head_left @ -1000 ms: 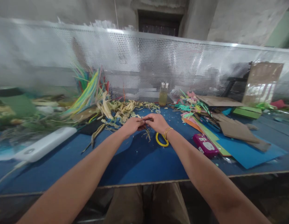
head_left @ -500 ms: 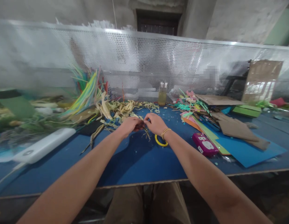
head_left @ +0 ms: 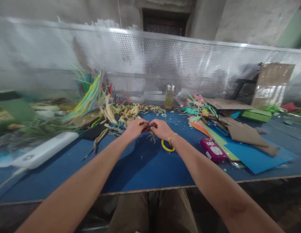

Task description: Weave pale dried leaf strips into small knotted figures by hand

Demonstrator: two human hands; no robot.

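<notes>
Above the blue tabletop (head_left: 150, 174), my left hand (head_left: 136, 128) and my right hand (head_left: 161, 128) meet with their fingertips pinched together. Between them is a thin dried husk strip (head_left: 152, 137), its frayed ends hanging below the right fingers. Most of the strip is hidden by the fingers. A yellow ring (head_left: 167, 149) lies on the table just below my right wrist, which wears a gold bracelet (head_left: 171, 138). Behind my left hand spreads a heap of pale dried husks (head_left: 126, 113).
To the left are a white power strip (head_left: 47, 150) and a bunch of coloured stems (head_left: 89, 94). A glass bottle (head_left: 169, 98) stands at the back. On the right lie a purple box (head_left: 213, 149), blue paper (head_left: 257, 160) and brown cardboard (head_left: 247, 132).
Both hands stay together in nearly the same place, with small finger movements. The hanging strip ends have shifted slightly. Nothing else has visibly moved.
</notes>
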